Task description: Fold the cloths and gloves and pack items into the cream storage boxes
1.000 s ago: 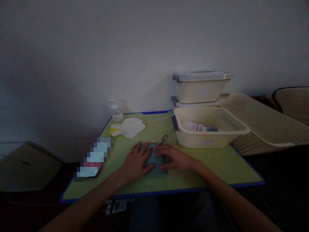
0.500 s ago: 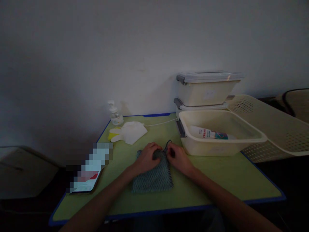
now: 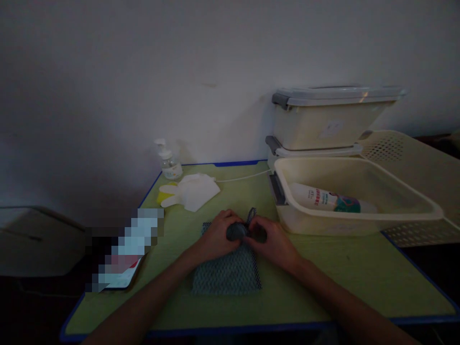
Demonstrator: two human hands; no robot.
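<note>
A blue-green textured dishcloth with a dark-and-white checked edge lies flat on the table in front of me. A small hanging loop stands up at its far right corner. My left hand curls over the cloth's far edge, fingers and thumb bent around it near that corner. Against it, my right hand pinches the corner just below the loop, thumb pointing toward my left thumb. The exact spot between the fingertips is partly hidden.
On the green table a cream bin holds a white tube. Lidded boxes are stacked behind, beside a perforated basket. Left are a phone, a pump bottle and a white rabbit-shaped thing.
My right fingers have moved from beside the loop down onto the corner, closer to my left hand. The view has shifted slightly, so the bins appear larger and further right.
</note>
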